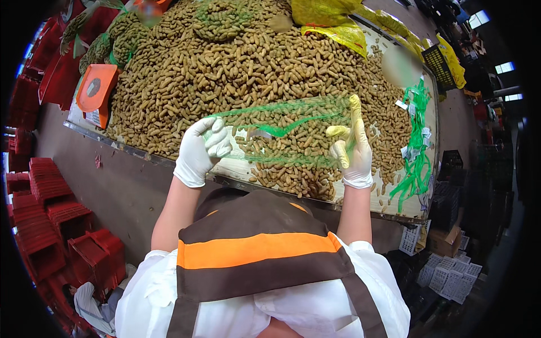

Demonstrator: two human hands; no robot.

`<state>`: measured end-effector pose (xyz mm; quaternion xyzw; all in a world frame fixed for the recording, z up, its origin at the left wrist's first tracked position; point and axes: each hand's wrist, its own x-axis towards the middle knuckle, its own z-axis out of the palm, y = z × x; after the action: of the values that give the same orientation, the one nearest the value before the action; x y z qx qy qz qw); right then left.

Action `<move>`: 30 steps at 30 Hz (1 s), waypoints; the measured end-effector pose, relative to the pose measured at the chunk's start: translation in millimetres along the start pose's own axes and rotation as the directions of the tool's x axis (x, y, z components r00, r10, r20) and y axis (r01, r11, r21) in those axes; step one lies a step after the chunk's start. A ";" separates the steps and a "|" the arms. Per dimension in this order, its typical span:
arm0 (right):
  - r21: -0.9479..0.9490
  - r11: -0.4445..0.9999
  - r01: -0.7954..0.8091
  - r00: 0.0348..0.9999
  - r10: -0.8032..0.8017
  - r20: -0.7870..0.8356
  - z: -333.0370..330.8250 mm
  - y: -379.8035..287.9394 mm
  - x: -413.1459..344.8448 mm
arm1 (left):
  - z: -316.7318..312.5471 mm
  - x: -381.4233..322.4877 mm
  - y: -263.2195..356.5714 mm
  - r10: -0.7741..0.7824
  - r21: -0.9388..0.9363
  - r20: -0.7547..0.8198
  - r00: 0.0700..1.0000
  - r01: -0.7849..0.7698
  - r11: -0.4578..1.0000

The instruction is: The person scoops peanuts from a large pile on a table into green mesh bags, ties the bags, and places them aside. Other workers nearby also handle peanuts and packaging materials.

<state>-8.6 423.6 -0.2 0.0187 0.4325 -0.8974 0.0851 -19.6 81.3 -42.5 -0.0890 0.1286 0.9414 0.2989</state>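
Observation:
My left hand (209,139), in a white glove, is closed on one end of a green mesh net bag (287,110). The net is stretched sideways above a large heap of unshelled peanuts (236,72). At the other end my right hand (353,139), in a glove with yellowed fingers, has its index finger extended and the rest curled at the net. A green strip with a pale label (260,134) shows within the mesh. More green net bags (416,139) with small white tags lie at the table's right end.
An orange scoop or scale tray (96,88) stands at the table's left edge, near filled net bags (127,38). Yellow woven sacks (329,19) lie at the far side. Red crates (97,257) and a seated person (91,306) are at lower left, white baskets (452,274) at lower right.

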 end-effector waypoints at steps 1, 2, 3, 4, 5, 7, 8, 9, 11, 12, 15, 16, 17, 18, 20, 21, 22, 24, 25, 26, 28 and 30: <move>0.031 0.997 0.065 0.998 -0.065 -0.024 -8.9 1.8 -0.9 | 0.5 -3.5 -10.5 -0.055 0.021 0.023 0.998 0.054 0.998; 0.173 0.977 0.123 0.992 -0.127 0.013 -18.7 -0.1 -4.0 | 1.4 -6.5 -21.0 -0.066 0.161 -0.097 0.993 0.081 0.984; 0.283 0.949 0.142 0.981 -0.172 0.086 -27.9 -1.3 -4.5 | 1.8 -7.2 -27.5 -0.133 0.293 -0.072 0.988 0.148 0.945; 0.255 0.953 0.165 0.986 -0.159 -0.044 -34.8 -1.5 -9.2 | 1.3 -8.4 -35.5 -0.154 0.460 -0.168 0.974 0.215 0.862; 0.258 0.945 0.201 0.973 -0.161 -0.168 -39.9 -1.4 -14.4 | -0.3 -10.4 -44.4 -0.106 0.585 -0.296 0.949 0.268 0.765; 0.192 0.955 0.227 0.965 -0.194 -0.175 -44.3 0.2 -24.2 | -8.8 -4.7 -54.5 -0.152 0.865 -0.056 0.987 0.124 0.486; 0.119 0.963 0.244 0.963 -0.226 -0.145 -43.7 1.9 -29.7 | -15.6 -2.0 -53.8 -0.054 0.937 -0.122 0.991 0.133 0.323; 0.035 0.972 0.234 0.963 -0.227 -0.145 -41.8 3.6 -35.0 | -23.4 2.9 -55.1 -0.022 0.970 -0.219 0.975 0.221 0.102; 0.018 0.989 0.149 0.982 -0.146 -0.119 -35.3 9.6 -47.1 | -39.5 6.7 -47.7 0.228 0.877 -0.472 0.851 0.429 0.215; -0.038 0.996 0.081 0.989 -0.085 -0.120 -31.8 15.6 -51.0 | -46.5 5.4 -41.5 0.176 0.779 -0.525 0.833 0.387 0.493; -0.029 0.997 -0.066 0.995 0.063 -0.077 -28.4 36.6 -56.5 | -56.6 -2.6 -28.7 0.076 0.440 -0.553 0.830 0.212 0.873; -0.098 0.990 -0.098 0.987 0.084 -0.136 -29.7 44.6 -56.6 | -55.7 -7.0 -24.0 0.061 0.349 -0.539 0.840 0.157 0.924; -0.150 0.981 -0.121 0.978 0.092 -0.189 -31.8 53.0 -57.5 | -53.4 -11.5 -25.2 -0.036 0.217 -0.483 0.875 0.159 0.963; -0.167 0.977 -0.134 0.983 0.110 -0.146 -35.8 59.7 -55.8 | -49.9 -14.3 -22.9 -0.098 0.162 -0.494 0.864 0.202 0.966; -0.136 0.979 -0.148 0.967 0.115 -0.228 -44.3 71.4 -56.9 | -43.6 -16.9 -28.4 0.053 0.267 -0.509 0.859 0.099 0.958; -0.116 0.982 -0.147 0.960 0.113 -0.256 -48.1 76.1 -58.9 | -42.2 -17.2 -32.3 0.100 0.302 -0.470 0.877 0.053 0.952; -0.018 0.993 -0.115 0.966 0.107 -0.234 -50.8 83.0 -60.1 | -42.9 -16.4 -33.8 0.164 0.314 -0.447 0.879 -0.018 0.949; 0.203 0.964 -0.170 0.922 0.229 -0.312 -51.3 99.7 -65.8 | -51.6 -16.1 -32.6 0.315 0.393 -0.459 0.831 -0.128 0.911; 0.293 0.940 -0.175 0.906 0.270 -0.326 -50.6 110.2 -66.0 | -60.1 -15.7 -28.7 0.281 0.300 -0.529 0.801 -0.134 0.945; 0.363 0.908 -0.208 0.907 0.318 -0.276 -46.1 124.2 -71.0 | -71.0 -17.0 -19.6 0.235 0.222 -0.525 0.818 -0.135 0.966; 0.449 0.820 -0.355 0.776 0.526 -0.348 -34.8 160.2 -77.2 | -98.3 -26.5 1.2 0.153 0.208 -0.483 0.862 -0.056 0.976; 0.516 0.691 -0.506 0.656 0.697 -0.291 -23.7 198.8 -81.7 | -129.6 -33.4 22.9 0.090 0.188 -0.500 0.862 0.007 0.982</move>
<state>104.5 331.7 -160.0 0.3951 0.2195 -0.8495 0.2721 5.7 6.9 -153.3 -0.3020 0.2906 0.8753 0.2412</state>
